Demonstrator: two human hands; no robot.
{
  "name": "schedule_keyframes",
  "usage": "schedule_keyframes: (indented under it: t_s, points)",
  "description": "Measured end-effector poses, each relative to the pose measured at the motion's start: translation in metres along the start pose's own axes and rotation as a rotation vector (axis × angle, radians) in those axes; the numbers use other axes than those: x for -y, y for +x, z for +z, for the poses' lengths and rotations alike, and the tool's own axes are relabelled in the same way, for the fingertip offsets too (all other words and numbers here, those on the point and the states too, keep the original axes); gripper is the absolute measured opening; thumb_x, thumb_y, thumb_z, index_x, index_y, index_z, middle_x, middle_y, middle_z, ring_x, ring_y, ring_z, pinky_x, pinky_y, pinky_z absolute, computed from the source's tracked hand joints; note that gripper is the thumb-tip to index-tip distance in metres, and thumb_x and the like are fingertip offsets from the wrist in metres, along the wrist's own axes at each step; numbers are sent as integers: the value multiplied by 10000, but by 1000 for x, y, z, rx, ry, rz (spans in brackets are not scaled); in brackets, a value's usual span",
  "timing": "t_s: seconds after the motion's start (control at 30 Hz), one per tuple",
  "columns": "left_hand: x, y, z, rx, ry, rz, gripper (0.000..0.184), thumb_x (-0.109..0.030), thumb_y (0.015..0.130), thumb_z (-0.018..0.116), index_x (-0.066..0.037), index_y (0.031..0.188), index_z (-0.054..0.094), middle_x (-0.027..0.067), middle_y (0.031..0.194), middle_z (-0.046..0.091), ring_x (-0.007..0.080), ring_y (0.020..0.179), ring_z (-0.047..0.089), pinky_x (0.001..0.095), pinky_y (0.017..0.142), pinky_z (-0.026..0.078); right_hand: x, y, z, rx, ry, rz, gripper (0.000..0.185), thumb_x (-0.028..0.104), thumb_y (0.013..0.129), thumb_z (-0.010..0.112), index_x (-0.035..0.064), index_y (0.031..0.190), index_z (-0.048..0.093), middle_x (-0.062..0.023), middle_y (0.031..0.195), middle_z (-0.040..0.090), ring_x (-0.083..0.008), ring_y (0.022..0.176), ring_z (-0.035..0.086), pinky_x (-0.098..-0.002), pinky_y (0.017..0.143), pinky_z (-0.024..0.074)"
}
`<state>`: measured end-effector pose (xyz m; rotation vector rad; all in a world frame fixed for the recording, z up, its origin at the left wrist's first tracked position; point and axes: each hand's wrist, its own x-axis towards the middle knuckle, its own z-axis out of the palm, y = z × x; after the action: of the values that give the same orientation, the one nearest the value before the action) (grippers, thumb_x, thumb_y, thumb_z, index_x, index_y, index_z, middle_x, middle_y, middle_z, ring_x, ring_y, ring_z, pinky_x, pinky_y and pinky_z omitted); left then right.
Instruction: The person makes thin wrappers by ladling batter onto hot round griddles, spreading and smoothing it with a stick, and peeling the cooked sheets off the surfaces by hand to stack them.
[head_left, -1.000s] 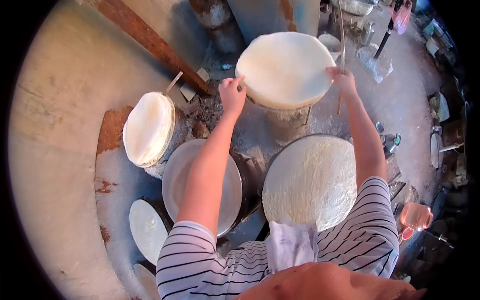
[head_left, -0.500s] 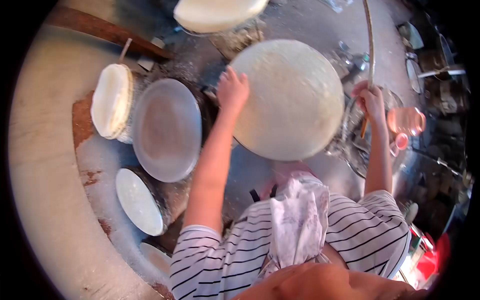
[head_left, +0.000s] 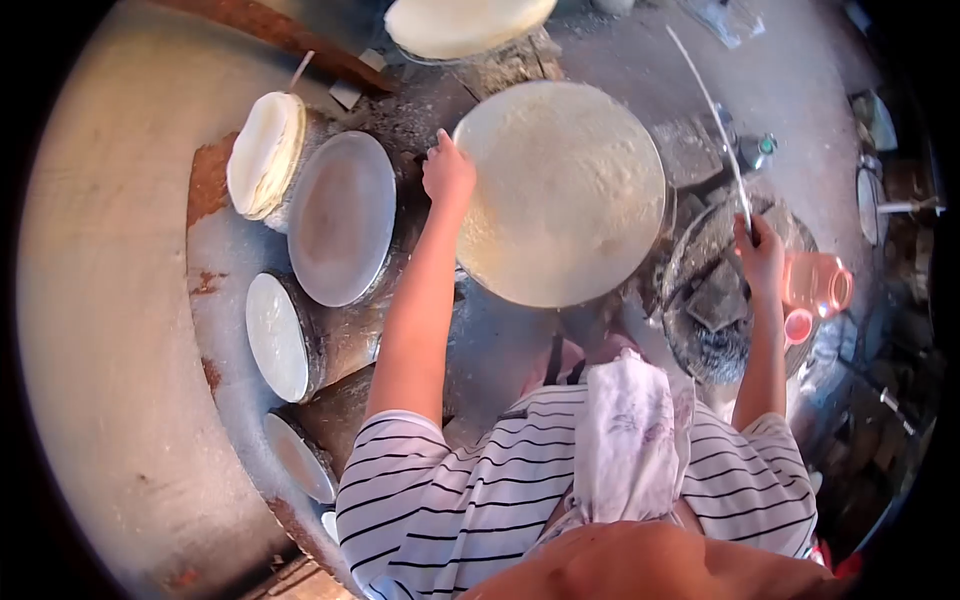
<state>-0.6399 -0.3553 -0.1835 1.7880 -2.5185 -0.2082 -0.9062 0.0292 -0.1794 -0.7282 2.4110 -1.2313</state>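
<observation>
Pale stacked sheets [head_left: 265,155] sit apart; a thin layer [head_left: 570,195] covers the round griddle [head_left: 548,303], apparently unlifted. Right hand [head_left: 762,258] closed around stick [head_left: 738,172]; left hand [head_left: 450,175] at griddle's left edge, fingers curled, hold unclear.

Tan wall [head_left: 110,330] at left; rust-brown beam [head_left: 285,38]; dusty grey floor [head_left: 795,95]

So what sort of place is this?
Perhaps a flatbread-making workshop: a large round plate in front of the person, a stack of thin, pale rounds at the left, and another pale round near the top.
</observation>
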Motion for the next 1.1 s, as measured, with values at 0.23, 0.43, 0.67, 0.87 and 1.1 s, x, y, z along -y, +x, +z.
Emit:
schedule_keyframes:
  t_s: [0.23,0.43,0.67,0.87,1.1]
  points:
    - [5,-12,-26,-453,55,415,531,-17,851,500,-35,1365,369,166,919,591,340,870,560,420,763,459,-11,2,3,60,134,25,149,171,882,617,30,918,647,24,572,494,-32,514,436,-221,475,344]
    - [8,-37,-41,-367,-162,286,741,-309,848,587,44,1400,242,265,1134,536,396,1072,498,445,913,406,71,29,33,184,204,-145,141,128,882,602,11,953,637,16,638,525,-54,548,480,-237,509,371]
    - [32,14,-4,-64,-366,-17,458,-394,797,655,-3,1032,613,182,990,612,360,950,571,420,782,456,75,14,53,225,289,-120,138,120,877,607,6,952,623,18,650,535,-55,557,483,-227,520,379]
    - [-7,-74,-57,-553,-427,305,193,-195,822,655,-3,803,668,123,830,629,296,788,587,390,731,446,85,12,28,177,193,-128,140,126,846,648,18,931,621,16,641,536,-62,579,489,-228,528,386]
    - [-19,-179,-112,-616,-592,317,159,-110,865,624,48,854,607,113,855,597,221,779,552,303,720,447,178,71,42,249,237,-388,422,101,744,706,48,1133,552,-82,889,622,-170,707,641,-284,538,497]
